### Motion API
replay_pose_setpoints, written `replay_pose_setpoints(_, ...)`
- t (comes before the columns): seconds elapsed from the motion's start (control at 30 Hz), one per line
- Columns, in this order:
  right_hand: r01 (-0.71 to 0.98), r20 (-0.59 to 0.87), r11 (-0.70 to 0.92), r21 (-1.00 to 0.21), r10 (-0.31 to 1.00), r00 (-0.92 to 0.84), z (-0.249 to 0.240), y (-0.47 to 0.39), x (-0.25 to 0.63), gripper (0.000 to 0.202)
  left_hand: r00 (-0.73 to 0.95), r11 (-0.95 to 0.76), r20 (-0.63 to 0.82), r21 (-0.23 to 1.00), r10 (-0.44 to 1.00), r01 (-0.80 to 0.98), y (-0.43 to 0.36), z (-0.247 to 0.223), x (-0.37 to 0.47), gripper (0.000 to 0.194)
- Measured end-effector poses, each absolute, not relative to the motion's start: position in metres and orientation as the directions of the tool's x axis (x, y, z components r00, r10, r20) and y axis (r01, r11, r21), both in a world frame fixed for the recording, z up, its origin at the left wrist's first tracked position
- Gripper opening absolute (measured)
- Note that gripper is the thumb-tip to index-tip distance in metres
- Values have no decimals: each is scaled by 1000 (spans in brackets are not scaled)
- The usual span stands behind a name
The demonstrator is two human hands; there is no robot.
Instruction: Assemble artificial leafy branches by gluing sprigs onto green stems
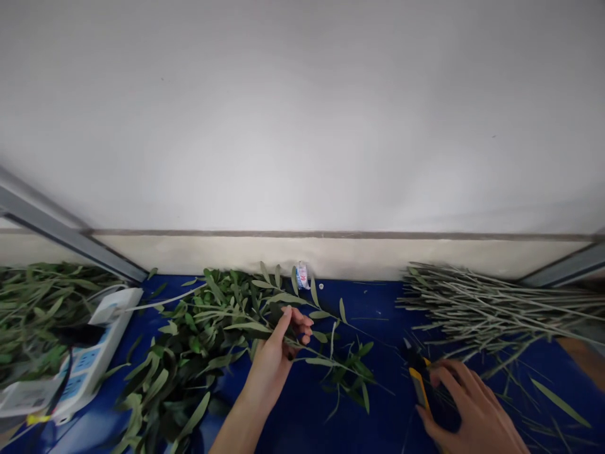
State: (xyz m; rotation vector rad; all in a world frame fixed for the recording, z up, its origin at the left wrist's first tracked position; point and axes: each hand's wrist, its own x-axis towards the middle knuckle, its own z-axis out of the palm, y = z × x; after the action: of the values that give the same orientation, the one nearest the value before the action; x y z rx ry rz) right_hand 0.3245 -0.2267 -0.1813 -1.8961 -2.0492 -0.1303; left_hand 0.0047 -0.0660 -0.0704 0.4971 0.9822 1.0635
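Note:
In the middle, my left hand [278, 340] is closed round leafy green stems [331, 362], whose thin ends point right. A pile of cut leafy sprigs [189, 353] lies left of it on the blue surface [378, 410]. At the lower right, my right hand [466, 403] has its fingers curled round a yellow and black cutting tool [420, 388], its metal tip pointing up and left. Part of the tool is hidden by the hand. A small leafy sprig [357, 372] lies between the hands.
A bundle of bare stems [482, 309] lies at the right. On the left are a white power strip [94, 353] with cables and more leafy branches [38, 315]. A small printed wrapper [302, 276] sits by the pale wall [302, 126]. Metal posts stand at both sides.

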Motion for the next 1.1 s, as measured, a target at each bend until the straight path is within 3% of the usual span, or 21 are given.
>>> replay_pose_setpoints(0.17,965,334,193,-177,934,-125,-168,-237,348,22,177,472,-457,686,872,-554,-63,-71,12,47)
replay_pose_setpoints(0.27,965,422,83,-250,906,31,-136,-227,336,11,181,466,-451,672,874,-575,-61,-70,21,47)
replay_pose_setpoints(0.37,913,405,55,-405,906,125,-93,-200,307,11,169,430,-418,675,893,-600,-59,-67,31,45)
replay_pose_setpoints(0.47,901,419,240,-362,905,-73,-61,-164,279,38,141,369,-371,665,918,-650,-57,-64,39,43)
replay_pose_setpoints(0.53,869,354,327,-370,915,-194,-52,-143,265,33,128,338,-350,646,928,-684,-57,-60,41,40)
replay_pose_setpoints(0.67,729,219,341,-593,940,-261,-48,-118,251,25,131,289,-279,661,951,-692,-59,-56,41,36)
replay_pose_setpoints(0.77,562,115,223,-796,968,-221,-47,-109,246,19,202,249,-156,756,967,-605,-62,-58,38,38)
replay_pose_setpoints(0.87,416,135,182,-891,981,-142,-49,-104,243,14,241,128,-6,861,970,-492,-64,-66,34,44)
replay_pose_setpoints(0.97,363,226,237,-901,971,-74,-54,-104,242,10,327,74,28,952,944,-297,-66,-70,33,43)
replay_pose_setpoints(1.1,440,363,406,-801,914,-183,-59,-103,240,17,345,16,-2,999,939,-38,-67,-65,41,34)
